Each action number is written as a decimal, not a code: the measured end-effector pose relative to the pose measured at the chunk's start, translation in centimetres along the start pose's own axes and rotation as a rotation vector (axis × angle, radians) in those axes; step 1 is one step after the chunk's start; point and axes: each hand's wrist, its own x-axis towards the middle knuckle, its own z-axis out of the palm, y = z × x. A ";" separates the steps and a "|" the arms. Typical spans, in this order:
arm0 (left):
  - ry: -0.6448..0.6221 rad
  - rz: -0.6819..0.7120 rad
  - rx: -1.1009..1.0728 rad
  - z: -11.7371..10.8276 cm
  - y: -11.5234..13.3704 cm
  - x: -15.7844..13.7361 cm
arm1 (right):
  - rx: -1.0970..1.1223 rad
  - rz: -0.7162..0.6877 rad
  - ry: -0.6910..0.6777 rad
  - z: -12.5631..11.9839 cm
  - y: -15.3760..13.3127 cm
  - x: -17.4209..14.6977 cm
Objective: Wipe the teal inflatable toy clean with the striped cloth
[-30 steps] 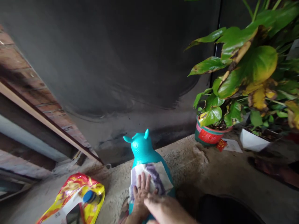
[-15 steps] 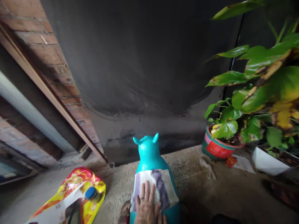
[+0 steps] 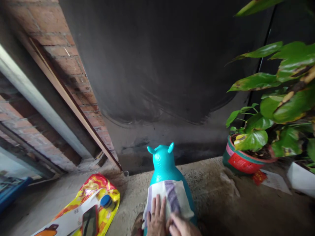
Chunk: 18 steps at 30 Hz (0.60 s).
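A white and purple striped cloth is draped over the back of a turquoise inflatable animal toy with two upright ears or horns. My left hand lies flat on the cloth, its fingers stretched out, with a ring on one finger. Beside its thumb, my right hand rests at the cloth's lower part, fingers bent and pressed together. What those fingers hold, if anything, is hidden. The bottom edge of the view cuts off both hands.
On the left, a yellow and red plastic bag lies under white packaging, a blue-capped container and a dark phone-like object. A dark panel stands ahead. Right, a potted plant neighbours a white planter.
My right hand has come further into view, onto the cloth beside my left thumb. My left hand stays flat on the cloth. The view has shifted, moving the scene rightward.
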 end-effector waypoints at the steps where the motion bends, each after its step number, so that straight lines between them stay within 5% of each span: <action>1: -0.006 -0.014 0.019 0.3 -0.1 -0.4 | 0.003 -0.001 -0.029 1.3 1.1 -1.6; 4: -0.049 -0.036 0.028 -0.5 0.2 -0.1 | -0.168 0.161 -0.121 6.4 3.7 -2.7; 8: -0.159 -0.056 -0.001 -3.5 0.7 3.0 | -0.215 0.193 -0.096 11.1 5.6 1.5; 13: -0.124 -0.032 -0.092 -4.5 -0.1 5.9 | -0.127 0.137 -0.079 10.8 6.1 5.3; 18: -0.119 -0.043 -0.054 -3.5 0.0 4.0 | -0.111 0.163 -0.078 11.5 6.1 2.6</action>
